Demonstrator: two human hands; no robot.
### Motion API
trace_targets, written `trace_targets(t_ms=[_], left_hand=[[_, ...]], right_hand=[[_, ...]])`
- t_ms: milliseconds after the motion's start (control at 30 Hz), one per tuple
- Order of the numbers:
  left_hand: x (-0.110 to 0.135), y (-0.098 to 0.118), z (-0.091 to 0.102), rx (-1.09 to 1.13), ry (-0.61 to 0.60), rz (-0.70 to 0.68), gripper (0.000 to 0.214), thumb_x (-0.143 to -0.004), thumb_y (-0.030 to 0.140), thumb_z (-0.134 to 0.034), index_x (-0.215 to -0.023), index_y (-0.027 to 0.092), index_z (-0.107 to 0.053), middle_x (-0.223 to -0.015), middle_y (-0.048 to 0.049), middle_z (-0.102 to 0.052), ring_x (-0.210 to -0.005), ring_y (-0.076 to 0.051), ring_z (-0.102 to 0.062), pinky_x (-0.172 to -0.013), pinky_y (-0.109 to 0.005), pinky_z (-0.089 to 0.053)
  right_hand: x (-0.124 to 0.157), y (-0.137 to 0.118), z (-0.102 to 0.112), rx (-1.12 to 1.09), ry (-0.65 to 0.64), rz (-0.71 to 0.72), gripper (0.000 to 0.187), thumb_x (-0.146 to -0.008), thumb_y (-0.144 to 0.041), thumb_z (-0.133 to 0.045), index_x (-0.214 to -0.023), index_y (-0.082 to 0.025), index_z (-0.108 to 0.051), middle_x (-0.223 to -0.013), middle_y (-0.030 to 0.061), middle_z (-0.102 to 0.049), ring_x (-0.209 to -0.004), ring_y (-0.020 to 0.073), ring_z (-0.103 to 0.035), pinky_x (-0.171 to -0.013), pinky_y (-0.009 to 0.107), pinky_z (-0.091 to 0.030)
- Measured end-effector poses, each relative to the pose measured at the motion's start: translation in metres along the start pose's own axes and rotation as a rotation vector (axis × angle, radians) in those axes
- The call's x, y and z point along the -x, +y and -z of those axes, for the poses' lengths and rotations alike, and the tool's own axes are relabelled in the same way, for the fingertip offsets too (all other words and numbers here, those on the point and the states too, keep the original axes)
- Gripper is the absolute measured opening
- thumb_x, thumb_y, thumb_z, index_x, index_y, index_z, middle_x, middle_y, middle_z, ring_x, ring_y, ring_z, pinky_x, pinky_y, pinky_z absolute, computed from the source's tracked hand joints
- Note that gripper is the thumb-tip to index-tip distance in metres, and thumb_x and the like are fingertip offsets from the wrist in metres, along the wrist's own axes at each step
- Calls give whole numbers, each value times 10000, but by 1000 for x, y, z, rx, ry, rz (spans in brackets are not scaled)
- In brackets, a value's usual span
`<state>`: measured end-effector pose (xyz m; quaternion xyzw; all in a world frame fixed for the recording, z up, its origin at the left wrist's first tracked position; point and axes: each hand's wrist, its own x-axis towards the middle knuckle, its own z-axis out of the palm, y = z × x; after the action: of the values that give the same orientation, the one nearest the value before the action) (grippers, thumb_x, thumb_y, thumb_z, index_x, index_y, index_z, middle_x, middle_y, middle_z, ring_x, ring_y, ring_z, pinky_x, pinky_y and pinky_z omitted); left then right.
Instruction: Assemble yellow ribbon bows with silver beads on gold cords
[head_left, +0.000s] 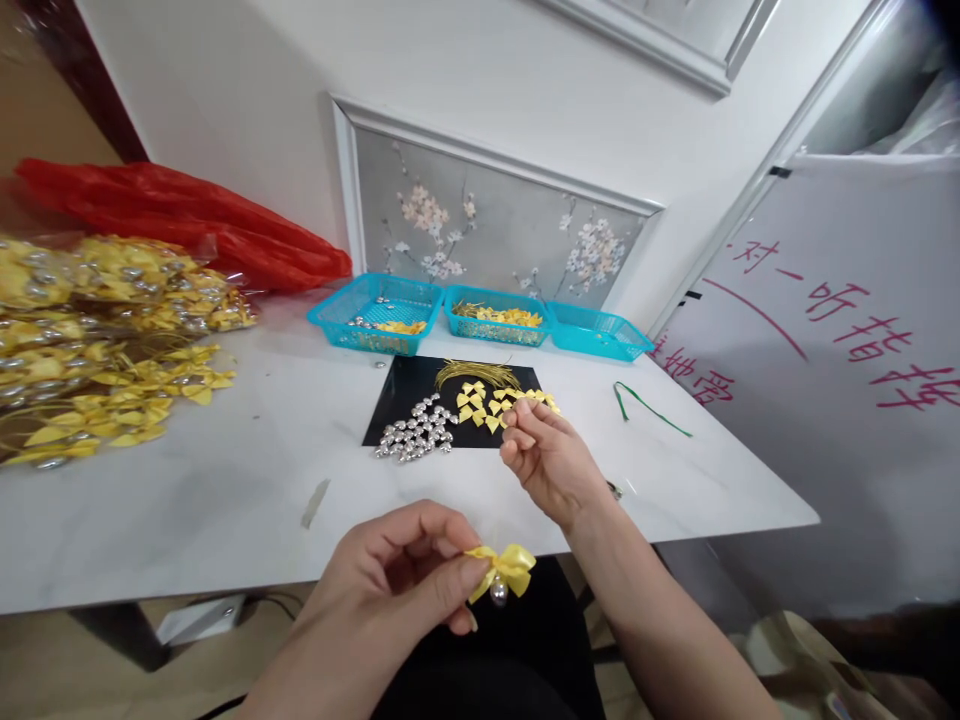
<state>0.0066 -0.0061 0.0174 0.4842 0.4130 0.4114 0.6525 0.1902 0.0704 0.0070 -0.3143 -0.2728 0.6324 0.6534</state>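
My left hand [401, 575] pinches a yellow ribbon bow [516, 570] between thumb and fingers, in front of the table's near edge. A shiny silver bead [499, 592] hangs just under the bow's middle. Higher and to the right, my right hand [551, 455] is closed in a pinch over the near right part of a black mat [386, 400]; what its fingertips hold, if anything, is too small to make out. On the mat lie several yellow bows [471, 402] and a bundle of gold cords [480, 374]. A cluster of silver beads [416, 432] spreads across its left front edge.
Three blue baskets [337, 318] line the table's back, two with small parts in them. Finished-looking bow pieces [142, 390] and filled clear bags [142, 275] are heaped at left beside red mesh fabric [217, 225]. A green tie [652, 408] lies at right.
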Motion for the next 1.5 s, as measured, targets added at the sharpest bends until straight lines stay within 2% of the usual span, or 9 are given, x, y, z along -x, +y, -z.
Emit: trace_targets(t_ms=[300, 433, 600, 700, 800, 1000, 1233, 1367, 1500], left_hand=[[-3, -4, 4, 50, -62, -31, 218, -761, 398, -873, -700, 226, -755, -638, 30, -685, -561, -90, -584, -575, -163, -467], [2, -1, -1, 120, 68, -21, 179, -705, 364, -905, -800, 269, -786, -684, 44, -681, -557, -101, -595, -552, -177, -489], [2, 0, 6, -141, 103, -217, 106, -782, 333, -814, -700, 270, -791, -632, 19, -669, -582, -133, -606, -556, -187, -487], [3, -2, 11, -295, 17, -313, 171, -835, 337, -757, -680, 269, -785, -634, 6, -683, -615, -149, -624, -573, -185, -491], [6, -5, 10, -219, 92, -222, 101, -838, 389, -772, -832, 298, -816, -767, 5, -757, -709, -155, -669, -642, -165, -529], [1, -6, 6, -130, -6, -160, 108, -773, 336, -851, -866, 313, -801, -768, 26, -746, -712, -138, -678, -652, -150, -551], [4, 2, -4, -71, 86, -53, 193, -687, 302, -898, -859, 314, -812, -771, 38, -771, -734, -131, -695, -672, -139, -541], [8, 3, -7, 72, 85, -28, 365, -574, 361, -970, -906, 314, -825, -820, 17, -785, -720, -151, -707, -680, -187, -575], [6, -1, 0, -15, 122, -62, 321, -628, 366, -955, -917, 340, -816, -849, 23, -786, -780, -162, -730, -686, -161, -582]], right_hand=[[-2, 7, 3, 110, -19, 89, 373, -755, -378, -899, -773, -194, -576, -708, -88, -581, -481, 3, -436, -601, 166, -600], [24, 1, 4, 226, -111, 127, 278, -844, -394, -830, -953, -254, -617, -710, -116, -598, -423, -6, -348, -555, 160, -543], [77, -13, 1, 522, -303, 53, 188, -965, -316, -694, -874, -154, -718, -615, -54, -555, -491, 56, -562, -505, 179, -438], [94, -15, -6, 879, -326, 183, 191, -949, -263, -679, -784, -168, -670, -736, -27, -584, -553, 59, -541, -511, 197, -383], [95, -12, -12, 1038, -313, 314, 258, -971, -241, -623, -721, -179, -623, -727, -25, -560, -620, 81, -515, -553, 214, -378], [92, -3, -9, 995, -252, 345, 256, -970, -268, -619, -729, -186, -609, -719, -22, -556, -629, 95, -506, -570, 232, -372], [91, 1, -8, 619, -248, -86, 402, -961, -524, -615, -738, -197, -543, -499, -90, -433, -441, 68, -352, -446, 219, -244], [93, 4, -8, 675, -194, 28, 370, -944, -479, -667, -735, -193, -557, -536, -84, -437, -470, 71, -362, -458, 223, -268], [96, 6, -9, 778, -167, 184, 326, -970, -381, -630, -710, -197, -557, -622, -53, -483, -515, 82, -417, -495, 236, -328]])
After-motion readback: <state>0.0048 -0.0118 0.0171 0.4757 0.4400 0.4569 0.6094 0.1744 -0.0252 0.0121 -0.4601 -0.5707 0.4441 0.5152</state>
